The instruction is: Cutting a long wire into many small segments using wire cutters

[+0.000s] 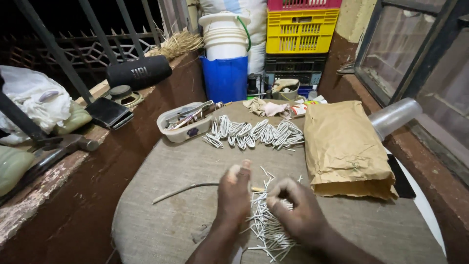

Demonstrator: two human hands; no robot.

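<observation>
My left hand pinches the near end of a long thin grey stick that lies across the burlap-covered round table and points left. My right hand sits just to its right with curled fingers, holding one or more thin white paper sticks over a loose pile of white paper sticks. Both hands nearly touch above the pile. Farther back lies a row of folded white paper loops.
A brown paper bag lies to the right over a silver tube. A clear plastic tub of tools stands at the back left. A black cylinder speaker, wallet and hammer rest on the left ledge. Buckets and crates stand behind.
</observation>
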